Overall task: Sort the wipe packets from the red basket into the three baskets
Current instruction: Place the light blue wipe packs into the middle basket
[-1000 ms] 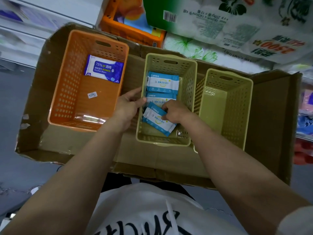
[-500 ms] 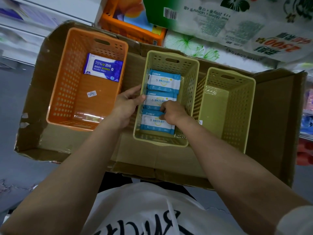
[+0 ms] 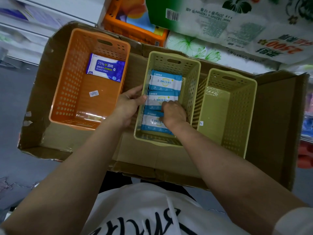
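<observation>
Orange plastic first, far left: orange basket (image 3: 71, 85) on the cardboard tray (image 3: 152, 160), with one dark blue alcohol wipes packet (image 3: 105, 69) lying flat at its far end and a small price sticker (image 3: 93, 93) on the floor.

Next, left hand (image 3: 126, 103) gripping the left wall of the middle basket (image 3: 191, 85), thumb curled over the rim, steadying it.

Inside that beige basket, three light blue packets in a row from far to near: far packet (image 3: 165, 82), middle packet (image 3: 160, 100), near packet (image 3: 151, 122), each touching the next.

Right hand (image 3: 172, 112) down on the row, fingers bent over the seam between middle and near packets; whether pinching or only pressing, cannot tell.

Further right, right basket (image 3: 237, 106), beige, nothing visible in it. Red basket out of sight here.

Step in hand, by judgement: squaring up the packet just laid in the row. Next move likely calls for letting go, withdrawing both hands, and reaching for another packet from the source basket, then matching it by type.
</observation>
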`<act>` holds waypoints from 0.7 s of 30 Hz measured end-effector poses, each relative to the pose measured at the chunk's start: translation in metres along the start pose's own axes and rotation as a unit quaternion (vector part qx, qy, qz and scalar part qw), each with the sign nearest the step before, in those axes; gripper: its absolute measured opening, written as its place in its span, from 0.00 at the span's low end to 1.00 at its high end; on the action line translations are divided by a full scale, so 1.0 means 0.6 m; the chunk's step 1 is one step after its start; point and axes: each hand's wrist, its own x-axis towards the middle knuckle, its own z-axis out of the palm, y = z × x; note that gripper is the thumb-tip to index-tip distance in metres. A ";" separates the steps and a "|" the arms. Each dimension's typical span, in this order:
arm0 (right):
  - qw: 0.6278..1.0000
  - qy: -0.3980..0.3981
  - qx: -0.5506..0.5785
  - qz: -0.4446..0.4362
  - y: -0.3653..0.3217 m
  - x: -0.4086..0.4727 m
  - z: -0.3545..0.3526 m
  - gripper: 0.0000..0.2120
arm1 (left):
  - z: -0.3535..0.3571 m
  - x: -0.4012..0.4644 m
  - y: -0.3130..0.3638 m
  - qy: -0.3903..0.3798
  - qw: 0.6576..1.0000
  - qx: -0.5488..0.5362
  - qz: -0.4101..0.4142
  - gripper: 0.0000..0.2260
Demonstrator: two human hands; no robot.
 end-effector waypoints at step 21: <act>0.970 0.219 0.102 0.010 -0.202 -0.173 -0.305 0.18 | -0.313 -0.181 0.181 0.119 0.889 0.319 0.305 0.15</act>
